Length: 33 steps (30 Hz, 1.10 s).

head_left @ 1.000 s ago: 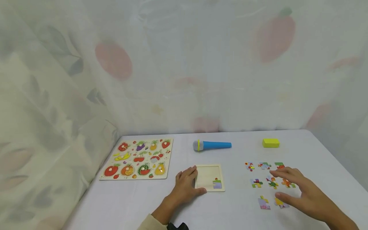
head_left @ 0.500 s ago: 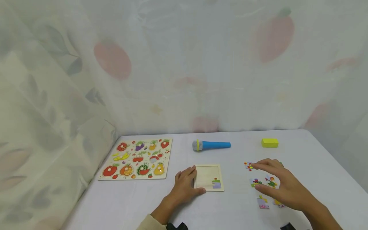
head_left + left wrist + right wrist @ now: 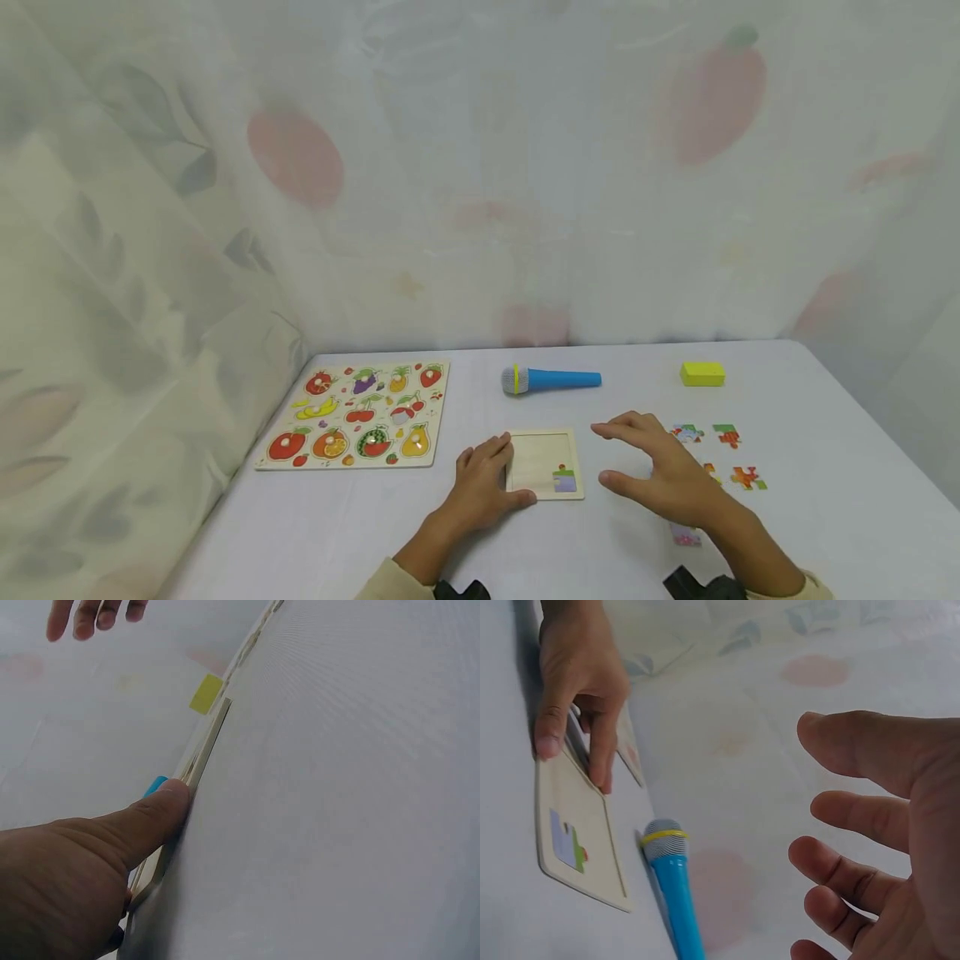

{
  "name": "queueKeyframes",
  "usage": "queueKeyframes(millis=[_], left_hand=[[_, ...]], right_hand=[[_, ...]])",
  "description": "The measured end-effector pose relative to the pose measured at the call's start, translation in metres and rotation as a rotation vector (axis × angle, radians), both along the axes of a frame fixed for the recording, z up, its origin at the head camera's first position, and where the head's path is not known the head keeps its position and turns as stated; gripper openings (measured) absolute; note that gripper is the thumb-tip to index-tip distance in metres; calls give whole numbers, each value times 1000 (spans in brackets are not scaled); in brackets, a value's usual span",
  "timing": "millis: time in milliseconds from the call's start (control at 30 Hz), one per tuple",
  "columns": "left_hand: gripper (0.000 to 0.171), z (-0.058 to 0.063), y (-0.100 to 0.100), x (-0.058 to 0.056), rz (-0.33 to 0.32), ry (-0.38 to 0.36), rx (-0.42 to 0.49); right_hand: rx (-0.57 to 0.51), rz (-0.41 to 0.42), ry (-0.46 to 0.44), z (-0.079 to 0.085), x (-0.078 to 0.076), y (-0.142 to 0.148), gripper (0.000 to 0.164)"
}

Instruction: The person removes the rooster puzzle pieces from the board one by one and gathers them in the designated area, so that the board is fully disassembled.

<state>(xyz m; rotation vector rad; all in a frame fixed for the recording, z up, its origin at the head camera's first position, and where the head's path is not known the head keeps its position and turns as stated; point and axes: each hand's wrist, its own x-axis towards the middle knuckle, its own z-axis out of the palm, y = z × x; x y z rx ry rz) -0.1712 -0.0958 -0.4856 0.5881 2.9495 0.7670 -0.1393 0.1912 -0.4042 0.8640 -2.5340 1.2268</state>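
Note:
A small square wooden puzzle tray [image 3: 534, 460] lies on the table with one jigsaw piece [image 3: 564, 479] in its near right corner, purple and green with a red spot. My left hand [image 3: 480, 493] holds the tray by its left side, thumb at the near edge and fingers toward the far edge. Between the tray and the loose pieces hovers my right hand [image 3: 660, 471], its thumb and fingers apart with nothing between them. Several loose jigsaw pieces [image 3: 747, 477] lie to the right, some of them hidden under the right hand and forearm.
Behind the tray lies a toy microphone [image 3: 555, 379] with a blue handle. A yellow block [image 3: 702, 374] sits at the back right. The fruit knob puzzle board [image 3: 360, 414] rests at the left. Patterned curtains [image 3: 480, 167] hang behind and beside the table.
My right hand has travelled left from over the loose pieces to near the tray's right side, staying spread. Pieces at the right are uncovered again. The left hand has stayed on the tray.

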Motion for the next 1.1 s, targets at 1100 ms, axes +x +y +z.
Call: queueKeyframes(millis=[1100], left_hand=[[87, 2, 0, 0, 0, 2, -9]], right_hand=[[152, -60, -228, -82, -37, -46, 52]])
